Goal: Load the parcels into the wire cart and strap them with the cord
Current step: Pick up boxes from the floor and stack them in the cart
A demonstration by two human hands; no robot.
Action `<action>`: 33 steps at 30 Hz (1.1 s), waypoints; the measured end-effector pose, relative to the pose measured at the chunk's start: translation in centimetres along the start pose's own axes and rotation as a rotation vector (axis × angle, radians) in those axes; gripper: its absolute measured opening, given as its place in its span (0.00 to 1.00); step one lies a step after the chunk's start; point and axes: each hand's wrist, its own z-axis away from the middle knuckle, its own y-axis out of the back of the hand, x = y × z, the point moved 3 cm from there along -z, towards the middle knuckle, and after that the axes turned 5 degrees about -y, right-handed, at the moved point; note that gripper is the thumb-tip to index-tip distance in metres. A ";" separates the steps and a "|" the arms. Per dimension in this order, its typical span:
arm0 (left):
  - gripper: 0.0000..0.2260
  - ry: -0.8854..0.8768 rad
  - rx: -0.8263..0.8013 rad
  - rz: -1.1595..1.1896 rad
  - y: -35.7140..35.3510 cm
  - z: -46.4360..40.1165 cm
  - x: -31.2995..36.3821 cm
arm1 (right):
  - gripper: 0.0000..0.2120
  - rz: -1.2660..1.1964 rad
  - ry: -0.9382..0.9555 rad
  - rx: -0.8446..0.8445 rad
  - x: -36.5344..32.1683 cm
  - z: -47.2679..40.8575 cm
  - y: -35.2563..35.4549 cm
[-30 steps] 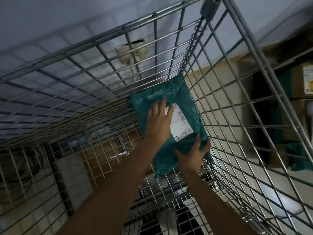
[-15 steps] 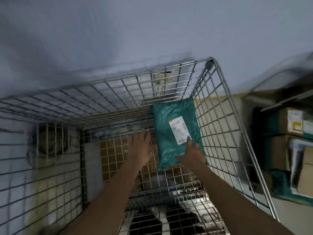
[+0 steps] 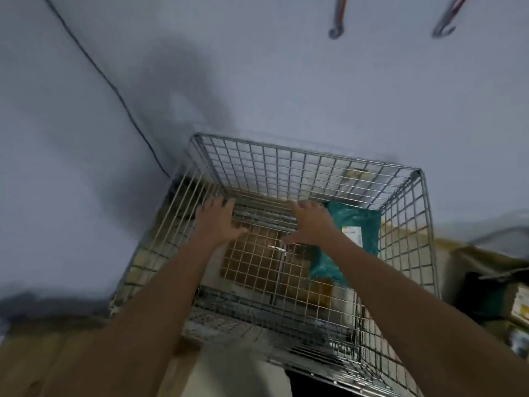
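both forearms reach forward and down into the wire cart [image 3: 312,156]; the near rim sits low, blurred, close to the body; left hand [image 3: 219,222] hangs over the cart's left half, fingers spread and straight, thumb out toward the middle, nothing in its grasp; whether the fingertips touch the mesh i cannot tell; right hand [image 3: 310,224] hangs over the middle, fingers loosely spread and pointing at the far side, thumb stretched left, holding nothing; just right of that hand lies the teal parcel [image 3: 362,224], flat on the cart's floor against the right wall and up into the far right corner, its white label [image 3: 352,234] half hidden by the right wrist; beneath the floor mesh something brown shows through, too dim to name; beyond the far wall of the cart stands a pale wall [image 3: 257,81]; a dark cable [image 3: 114,90] runs down it toward the cart's far left corner; high up, two hooks [image 3: 336,30] hang at the top edge; off the right side, boxes [image 3: 515,308] sit in shadow.
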 end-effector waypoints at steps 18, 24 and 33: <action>0.36 0.781 0.139 0.168 -1.8 55.1 -26.5 | 0.50 0.395 0.804 0.039 -49.2 23.2 -3.5; 0.37 0.946 0.035 0.297 -10.3 61.7 -29.9 | 0.47 0.464 0.916 -0.080 -57.1 23.8 -10.0; 0.36 1.077 -0.155 0.448 -21.8 59.3 -35.3 | 0.51 0.453 0.858 -0.414 -61.5 15.5 -22.0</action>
